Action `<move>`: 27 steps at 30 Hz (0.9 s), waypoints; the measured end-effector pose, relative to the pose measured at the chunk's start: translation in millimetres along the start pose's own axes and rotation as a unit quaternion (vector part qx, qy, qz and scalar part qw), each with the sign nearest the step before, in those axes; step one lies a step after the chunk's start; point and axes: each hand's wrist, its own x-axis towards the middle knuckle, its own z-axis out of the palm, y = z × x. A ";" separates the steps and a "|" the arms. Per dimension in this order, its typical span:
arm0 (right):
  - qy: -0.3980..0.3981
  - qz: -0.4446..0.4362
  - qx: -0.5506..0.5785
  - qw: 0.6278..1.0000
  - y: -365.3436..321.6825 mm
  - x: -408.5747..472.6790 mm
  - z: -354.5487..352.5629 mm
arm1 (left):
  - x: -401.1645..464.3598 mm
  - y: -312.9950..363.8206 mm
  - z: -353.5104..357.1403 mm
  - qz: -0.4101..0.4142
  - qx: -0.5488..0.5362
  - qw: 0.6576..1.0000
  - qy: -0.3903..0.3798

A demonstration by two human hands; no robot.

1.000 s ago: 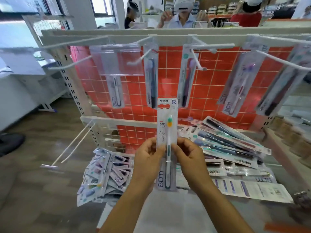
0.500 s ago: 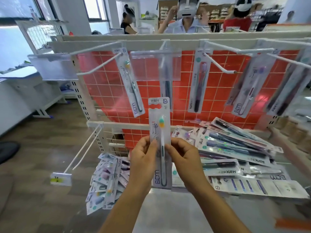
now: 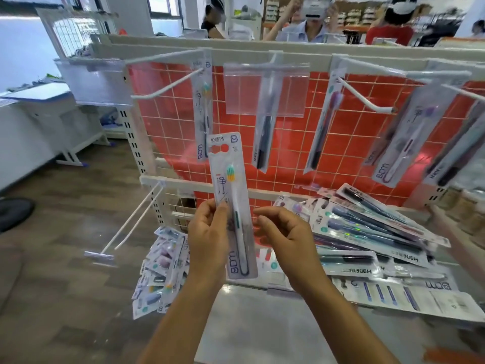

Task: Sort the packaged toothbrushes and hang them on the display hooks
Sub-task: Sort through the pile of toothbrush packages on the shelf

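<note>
A packaged toothbrush [image 3: 233,206] is held upright by the left hand [image 3: 208,233], pinched at its edge, probably so the hang hole stays free. The right hand [image 3: 284,236], at 3 o'clock, is loosely curled and empty. A matching pack [image 3: 202,109] hangs at 11 o'clock.

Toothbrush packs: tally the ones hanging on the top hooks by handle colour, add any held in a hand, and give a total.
White-handled bdm packs, hanging: 2
Dark-handled Hane packs, hanging: 3 (the right-edge one may hide more)
White-handled bdm pack held in the left hand: 1
Total: 6
</note>
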 end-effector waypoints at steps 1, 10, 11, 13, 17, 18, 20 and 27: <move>0.000 0.000 -0.003 1.000 0.0 -1.2 2.0 | 1.8 1.2 -2.1 0.004 0.004 1.000 -0.001; 0.063 0.008 0.051 0.997 -13.3 0.3 45.0 | 23.3 17.4 -47.4 0.062 0.023 0.998 -0.012; 0.063 0.004 0.056 0.996 -14.9 -0.7 52.3 | 25.5 20.2 -53.7 0.075 0.030 0.997 -0.007; 0.061 -0.003 0.055 0.997 -18.0 -2.2 66.6 | 29.7 26.7 -64.3 0.099 0.031 0.995 -0.003; 0.048 -0.018 0.053 0.997 -25.9 -1.6 88.1 | 35.2 35.9 -80.2 0.158 0.037 0.986 -0.026; 0.047 -0.025 0.055 0.997 -29.1 -0.5 92.9 | 37.1 36.9 -84.3 0.173 0.040 0.984 -0.029; 0.042 -0.045 0.056 0.997 -35.9 0.5 98.4 | 39.2 39.2 -88.6 0.206 0.048 0.977 -0.032; 0.038 -0.074 0.043 0.996 -47.1 5.5 115.6 | 50.9 46.8 -100.1 0.197 -0.007 0.980 -0.033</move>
